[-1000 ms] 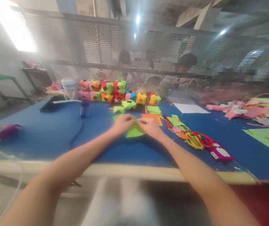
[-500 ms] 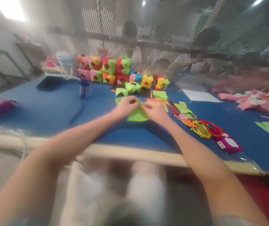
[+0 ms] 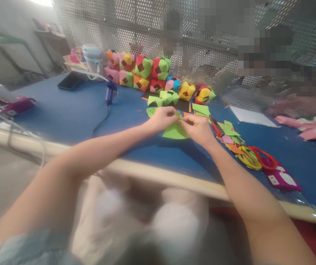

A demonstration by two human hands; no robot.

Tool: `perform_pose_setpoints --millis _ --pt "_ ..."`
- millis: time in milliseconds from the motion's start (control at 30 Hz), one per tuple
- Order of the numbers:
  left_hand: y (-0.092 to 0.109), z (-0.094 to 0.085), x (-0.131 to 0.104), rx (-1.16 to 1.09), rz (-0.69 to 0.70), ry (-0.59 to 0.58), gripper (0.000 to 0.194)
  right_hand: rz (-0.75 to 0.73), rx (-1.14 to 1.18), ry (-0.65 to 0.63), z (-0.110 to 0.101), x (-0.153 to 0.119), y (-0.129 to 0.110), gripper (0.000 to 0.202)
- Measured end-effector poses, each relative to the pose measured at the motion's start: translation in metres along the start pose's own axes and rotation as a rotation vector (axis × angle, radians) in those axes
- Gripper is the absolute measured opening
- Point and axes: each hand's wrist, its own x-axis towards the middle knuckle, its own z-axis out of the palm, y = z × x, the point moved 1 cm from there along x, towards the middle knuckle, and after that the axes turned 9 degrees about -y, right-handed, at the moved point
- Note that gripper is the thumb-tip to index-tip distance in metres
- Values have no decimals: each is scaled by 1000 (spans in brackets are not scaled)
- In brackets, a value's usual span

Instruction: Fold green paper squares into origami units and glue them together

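Observation:
Between my hands is a piece of green paper [image 3: 176, 131], its broad part hanging below my fingers. My left hand [image 3: 163, 118] pinches it from the left, with thumb and forefinger together near its top. From the right, my right hand [image 3: 198, 128] pinches the same paper, its fingertips close to those of the left. The exact fold under the fingertips is too small to make out. Just behind my hands lie folded green paper pieces [image 3: 169, 97] on a dark sheet. Stacked colourful paper cubes [image 3: 143, 66] stand farther back.
On the blue table [image 3: 77, 117] a glue gun [image 3: 110, 92] and phone [image 3: 71, 80] lie left. Right are paper scraps [image 3: 229, 129], yellow-handled scissors [image 3: 248, 157], red-handled scissors [image 3: 265, 158], a purple power strip [image 3: 284, 178] and a white sheet [image 3: 252, 116]. People are behind the mesh.
The camera view has shifted, so the table and hands appear farther right. Both hands keep their pinch on the green paper, with little visible movement relative to the table.

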Motion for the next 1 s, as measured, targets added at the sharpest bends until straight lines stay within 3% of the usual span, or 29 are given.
perform_pose_setpoints --millis 1000 --pt "-3 -3 -3 59 -51 40 11 -134 -151 -50 6 3 4 20"
